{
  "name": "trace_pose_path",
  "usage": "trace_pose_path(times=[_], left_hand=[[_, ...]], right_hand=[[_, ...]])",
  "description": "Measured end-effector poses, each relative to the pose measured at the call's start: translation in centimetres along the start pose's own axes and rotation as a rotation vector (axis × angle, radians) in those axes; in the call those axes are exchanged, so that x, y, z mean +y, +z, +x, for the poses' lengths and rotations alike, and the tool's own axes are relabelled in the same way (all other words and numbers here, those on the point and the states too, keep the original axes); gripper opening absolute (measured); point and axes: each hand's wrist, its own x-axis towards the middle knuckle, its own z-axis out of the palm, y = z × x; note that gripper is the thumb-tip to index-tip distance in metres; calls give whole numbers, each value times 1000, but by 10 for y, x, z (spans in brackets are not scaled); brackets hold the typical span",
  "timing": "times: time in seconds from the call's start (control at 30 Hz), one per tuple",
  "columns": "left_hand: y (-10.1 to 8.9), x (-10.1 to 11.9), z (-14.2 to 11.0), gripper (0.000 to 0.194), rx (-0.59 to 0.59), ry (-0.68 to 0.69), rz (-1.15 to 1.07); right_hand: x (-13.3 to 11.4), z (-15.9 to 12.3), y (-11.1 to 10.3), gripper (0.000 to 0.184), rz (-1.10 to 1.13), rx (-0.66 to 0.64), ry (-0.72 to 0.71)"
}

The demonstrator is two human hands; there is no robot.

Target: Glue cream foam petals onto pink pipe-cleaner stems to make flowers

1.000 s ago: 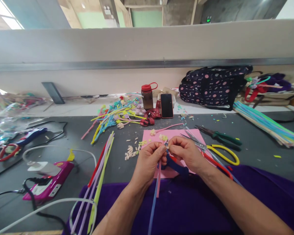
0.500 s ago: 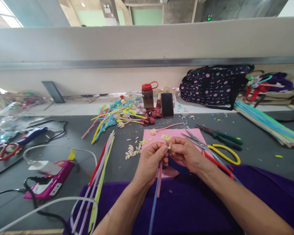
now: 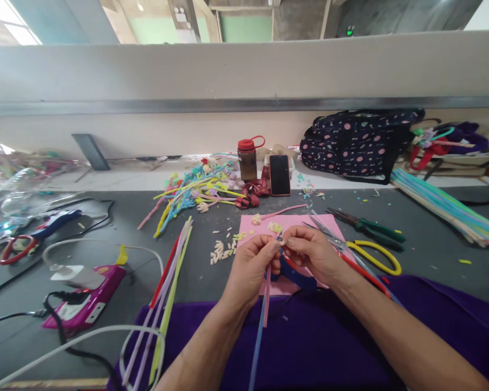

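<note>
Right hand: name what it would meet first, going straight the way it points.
Most likely the left hand, its fingertips just ahead; the exact depth is unclear.

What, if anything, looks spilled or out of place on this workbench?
The small cream pieces lie loose on the dark tabletop, left of the pink sheet, scattered at odd angles rather than gathered together, so they look spilled. Nothing looks plainly damaged.

We hold a slim pink stem point(image 3: 267, 304) above the pink sheet point(image 3: 295, 219), its pale yellow head point(image 3: 274, 227) bunched against the sheet and its tail reaching past the sheet's near edge.
</note>
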Motion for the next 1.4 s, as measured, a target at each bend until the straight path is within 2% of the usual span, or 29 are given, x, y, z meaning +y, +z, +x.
trace_pose_path(times=[0.33, 0.57, 0.87, 1.3, 1.4], left_hand=[[1, 1, -1, 23, -31, 11, 60], [1, -1, 0, 21, -40, 23, 67], [-2, 0, 3, 24, 11, 29, 114], [-3, -1, 3, 21, -34, 65, 171], [-3, -2, 4, 22, -29, 29, 122]], right_hand=[[-1, -1, -1, 12, 26, -49, 45], [6, 2, -1, 16, 91, -103, 101], [3, 1, -1, 17, 40, -34, 29], [9, 3, -3, 21, 32, -85, 81], [7, 2, -3, 22, 14, -74, 70]])
